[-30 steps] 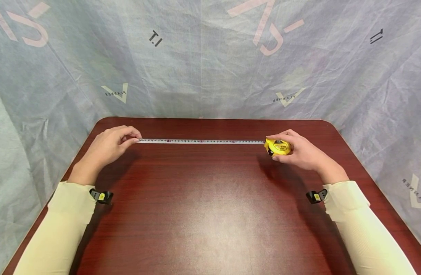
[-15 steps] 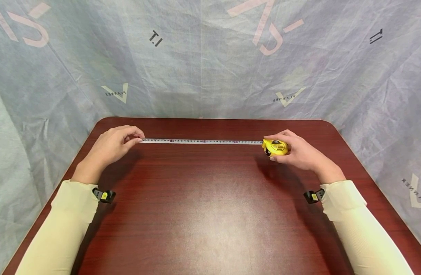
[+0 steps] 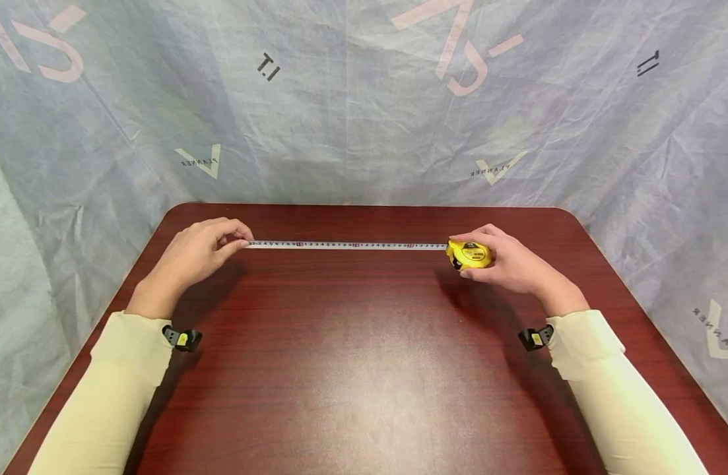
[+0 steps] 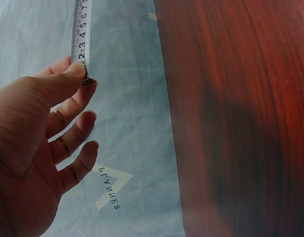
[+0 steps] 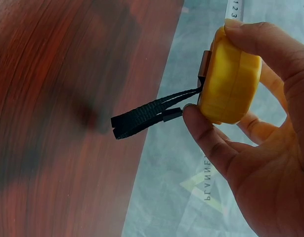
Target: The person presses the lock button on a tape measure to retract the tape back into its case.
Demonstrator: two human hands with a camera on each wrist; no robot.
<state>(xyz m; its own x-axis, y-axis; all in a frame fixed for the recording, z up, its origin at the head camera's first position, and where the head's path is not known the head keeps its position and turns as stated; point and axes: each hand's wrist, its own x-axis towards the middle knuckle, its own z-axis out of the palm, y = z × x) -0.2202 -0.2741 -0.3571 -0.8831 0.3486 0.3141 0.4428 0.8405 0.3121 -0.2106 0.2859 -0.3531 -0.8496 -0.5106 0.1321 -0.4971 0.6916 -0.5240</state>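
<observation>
A yellow tape measure (image 3: 469,254) is gripped in my right hand (image 3: 509,264), thumb and fingers around its case. From the case a white blade (image 3: 328,245) with black and red numbers runs level and straight to the left, held above the table. My left hand (image 3: 197,257) pinches the blade's end between thumb and fingers; the left wrist view shows the dark end hook (image 4: 87,80) just by the thumb tip. In the right wrist view a black wrist strap (image 5: 147,113) hangs from the case (image 5: 231,81).
The dark red wooden table (image 3: 340,343) spreads below both hands, its far edge near the blade. Grey printed cloth (image 3: 340,119) hangs behind it and at both sides. A small black camera sits on each wrist.
My right hand has moved left with the tape measure, and the left hand has shifted slightly right. The exposed blade between them has become shorter.
</observation>
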